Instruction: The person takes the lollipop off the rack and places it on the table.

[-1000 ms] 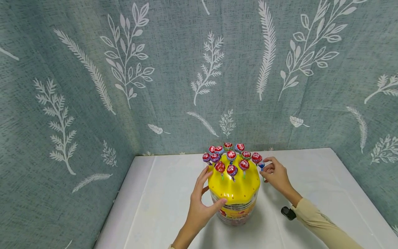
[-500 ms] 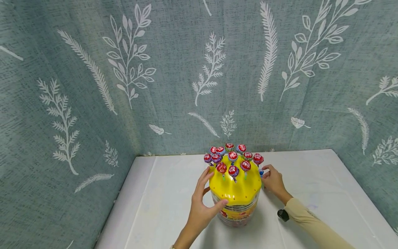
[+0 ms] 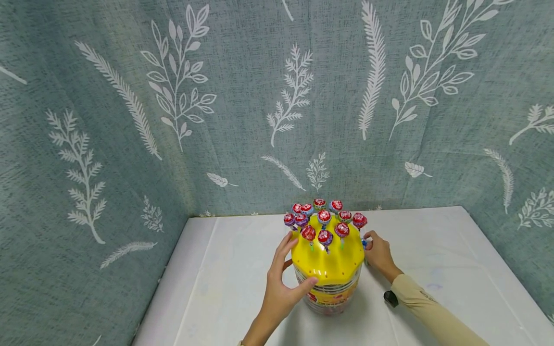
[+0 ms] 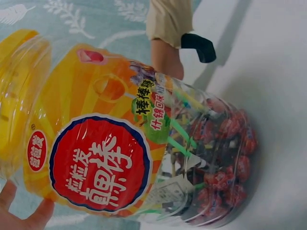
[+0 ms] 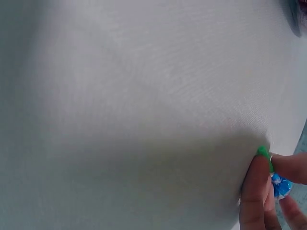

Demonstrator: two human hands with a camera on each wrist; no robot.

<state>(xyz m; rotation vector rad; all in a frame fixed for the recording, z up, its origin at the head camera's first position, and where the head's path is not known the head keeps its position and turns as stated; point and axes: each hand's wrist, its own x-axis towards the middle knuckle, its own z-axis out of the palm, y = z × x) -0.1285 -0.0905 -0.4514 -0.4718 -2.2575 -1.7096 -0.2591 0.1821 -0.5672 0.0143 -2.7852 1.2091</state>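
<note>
A clear candy jar (image 4: 100, 163) with an orange label and a yellow lid (image 3: 324, 266) stands upright on the table. Its lower part shows several wrapped lollipops inside. More red-wrapped lollipops (image 3: 324, 217) stick up out of the lid's middle and far side. My left hand (image 3: 277, 288) holds the lid's left side, thumb at the front and fingers toward the back. To the right of the jar, my right hand (image 3: 380, 254) pinches a lollipop (image 5: 280, 187) with a blue wrapper by its green stick (image 5: 265, 158), low and close over the tabletop.
A white-covered table (image 3: 229, 288) lies under everything. Behind it and at the sides hangs a grey-green cloth (image 3: 242, 96) with white leaf prints. A black device (image 3: 391, 299) sits at the right wrist, below the beige sleeve (image 3: 424, 298).
My right hand has lowered beside the jar with the blue lollipop, which now shows below the lid's rim. My left hand keeps its hold on the lid.
</note>
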